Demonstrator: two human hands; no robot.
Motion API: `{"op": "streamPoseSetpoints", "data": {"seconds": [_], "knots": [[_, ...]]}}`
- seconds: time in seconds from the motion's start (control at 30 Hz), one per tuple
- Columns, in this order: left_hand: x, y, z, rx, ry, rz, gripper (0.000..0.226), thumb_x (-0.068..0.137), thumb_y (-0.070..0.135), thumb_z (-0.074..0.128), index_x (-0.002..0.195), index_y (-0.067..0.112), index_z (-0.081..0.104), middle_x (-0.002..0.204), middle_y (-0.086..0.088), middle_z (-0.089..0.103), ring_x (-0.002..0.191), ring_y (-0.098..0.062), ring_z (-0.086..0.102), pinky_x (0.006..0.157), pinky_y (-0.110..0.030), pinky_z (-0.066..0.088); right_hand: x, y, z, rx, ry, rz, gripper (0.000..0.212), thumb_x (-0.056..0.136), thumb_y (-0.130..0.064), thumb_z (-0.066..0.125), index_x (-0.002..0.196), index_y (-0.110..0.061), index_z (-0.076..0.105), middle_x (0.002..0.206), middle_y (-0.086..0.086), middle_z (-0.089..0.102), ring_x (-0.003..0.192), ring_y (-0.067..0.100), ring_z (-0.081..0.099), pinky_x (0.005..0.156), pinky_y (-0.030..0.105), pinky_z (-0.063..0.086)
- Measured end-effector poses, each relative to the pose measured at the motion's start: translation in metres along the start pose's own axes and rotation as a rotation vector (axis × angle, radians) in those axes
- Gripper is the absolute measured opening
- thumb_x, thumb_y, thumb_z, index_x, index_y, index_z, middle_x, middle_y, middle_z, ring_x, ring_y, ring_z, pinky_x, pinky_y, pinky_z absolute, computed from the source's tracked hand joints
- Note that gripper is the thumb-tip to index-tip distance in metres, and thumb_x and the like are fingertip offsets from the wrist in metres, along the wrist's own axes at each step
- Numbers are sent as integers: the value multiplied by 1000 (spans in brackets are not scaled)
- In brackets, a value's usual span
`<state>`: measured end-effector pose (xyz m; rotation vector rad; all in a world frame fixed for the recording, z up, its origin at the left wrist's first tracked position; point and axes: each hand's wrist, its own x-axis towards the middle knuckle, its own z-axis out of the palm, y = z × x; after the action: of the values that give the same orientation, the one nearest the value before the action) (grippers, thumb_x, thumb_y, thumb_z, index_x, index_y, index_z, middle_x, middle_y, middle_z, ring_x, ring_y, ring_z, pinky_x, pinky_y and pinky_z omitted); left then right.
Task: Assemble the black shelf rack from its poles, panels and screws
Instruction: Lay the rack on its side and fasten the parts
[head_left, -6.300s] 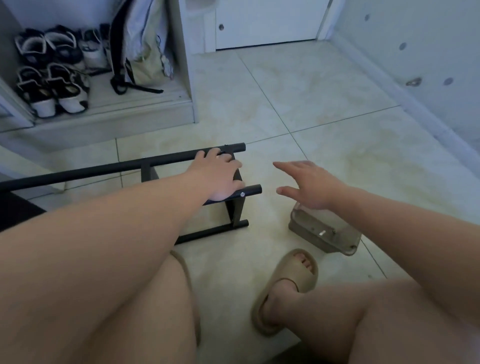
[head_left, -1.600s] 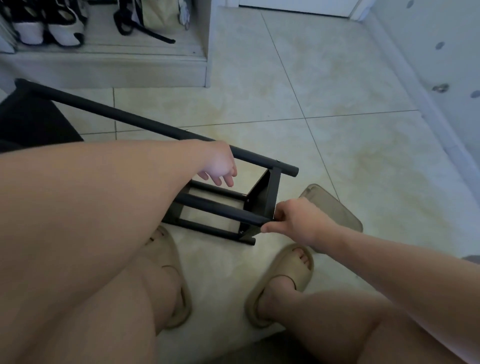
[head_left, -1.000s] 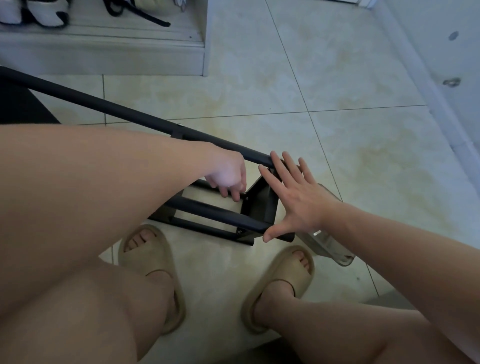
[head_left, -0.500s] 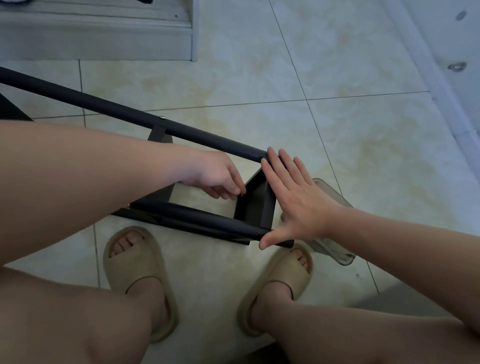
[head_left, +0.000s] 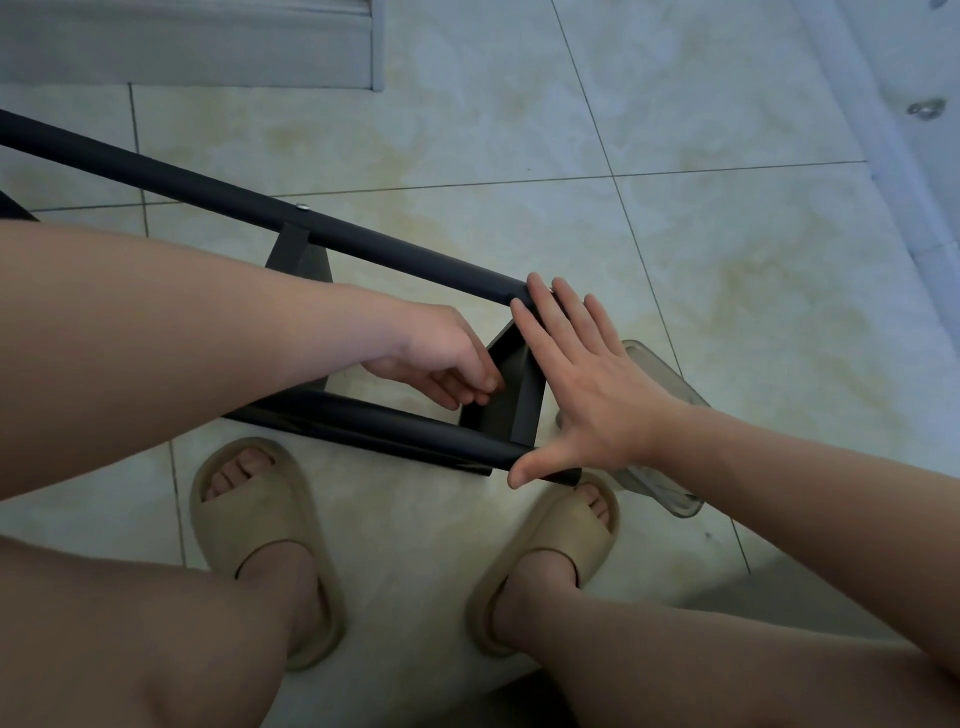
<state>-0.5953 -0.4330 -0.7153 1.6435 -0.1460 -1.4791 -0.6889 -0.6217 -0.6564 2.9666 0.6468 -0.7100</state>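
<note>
The half-built black rack (head_left: 296, 254) lies on its side on the tiled floor (head_left: 701, 249), just in front of the person's slippers (head_left: 249, 519). Its upper pole (head_left: 208, 192) and lower pole (head_left: 389, 423) are joined at the near end by a short end panel (head_left: 511, 400). The right hand (head_left: 597, 395) is flat and open, its straight fingers (head_left: 545, 312) against the tip of the upper pole and its thumb (head_left: 540, 462) at the tip of the lower one, bracing the end. The left hand (head_left: 436, 353) reaches inside the frame with its fingers curled at the panel's inner face; I cannot tell whether it pinches a screw, grips the panel edge or holds nothing. The joint looks unfinished, so the main risk is misalignment. If the flat palm pushes unevenly, one pole could slide past the panel and the holes would no longer meet. A small screw worked blind on the inner side could drop and roll away on the smooth tile. The rack could also skid, since only a pressing palm holds it. The clear plastic box (head_left: 670, 379) just behind the right wrist could be knocked over by a backward move.
</note>
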Motion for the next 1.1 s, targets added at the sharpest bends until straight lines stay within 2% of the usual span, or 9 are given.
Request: {"op": "streamPoseSetpoints", "data": {"seconds": [0.1, 0.27, 0.4, 0.43, 0.57, 0.73, 0.83, 0.93, 1.1], "knots": [[1, 2, 2, -39, -35, -18, 11, 89, 4, 69, 98, 9, 73, 82, -5, 76, 69, -11, 71, 72, -27, 58, 0, 0, 0, 12, 9, 0, 151, 53, -106, 36, 160, -12, -15, 164, 8, -32, 151, 29, -31, 124, 48, -15], [6, 2, 12, -8, -88, -39, 12, 87, 3, 70, 83, 14, 71, 78, -3, 74, 71, -12, 70, 76, -28, 56, 0, 0, 1, 25, 16, -1, 151, 53, -105, 38, 161, -14, -13, 164, 8, -31, 151, 28, -31, 124, 48, -15], [13, -2, 21, 3, -201, -55, 35, 86, -1, 67, 60, 21, 73, 75, -2, 73, 68, -12, 70, 65, -23, 55, 2, 1, 4, 23, 32, -3, 150, 53, -105, 38, 161, -14, -12, 166, 9, -27, 152, 28, -30, 124, 49, -14], [15, -3, 23, -4, -230, -61, 36, 86, -3, 65, 60, 20, 74, 75, -3, 73, 69, -13, 71, 63, -22, 55, 2, 2, 5, 21, 36, -4, 150, 53, -106, 37, 162, -14, -12, 166, 9, -26, 152, 28, -29, 124, 50, -14], [22, -2, 23, -24, -298, -102, 17, 88, -5, 62, 87, 10, 71, 85, -7, 74, 74, -15, 73, 68, -24, 57, 3, 3, 7, 22, 56, -7, 150, 53, -106, 38, 162, -13, -7, 168, 11, -22, 153, 29, -25, 124, 50, -13], [31, 1, 17, -21, -436, -180, 17, 91, -1, 59, 96, 9, 72, 94, -7, 74, 79, -15, 71, 84, -29, 55, 5, 5, 10, 27, 62, -10, 150, 53, -105, 39, 163, -11, -2, 169, 14, -17, 154, 32, -21, 124, 52, -11], [38, 4, 14, -3, -470, -205, 15, 91, 0, 60, 99, 6, 71, 92, -7, 73, 77, -14, 70, 82, -28, 55, 7, 7, 12, 28, 76, -13, 149, 54, -105, 37, 163, -9, 2, 169, 16, -12, 155, 34, -17, 125, 55, -7], [42, 9, 15, 54, -502, -210, 21, 92, 3, 61, 111, 2, 69, 91, -8, 71, 75, -14, 67, 79, -27, 55, 8, 7, 14, 38, 82, -18, 148, 55, -105, 37, 163, -8, 6, 169, 18, -9, 155, 37, -14, 124, 58, -3], [44, 14, 16, 90, -553, -208, 23, 92, 0, 61, 115, -2, 66, 85, -9, 70, 73, -14, 64, 76, -27, 55, 9, 7, 15, 38, 74, -14, 146, 56, -106, 33, 162, -7, 12, 168, 22, -2, 155, 42, -7, 124, 60, 0]]}}
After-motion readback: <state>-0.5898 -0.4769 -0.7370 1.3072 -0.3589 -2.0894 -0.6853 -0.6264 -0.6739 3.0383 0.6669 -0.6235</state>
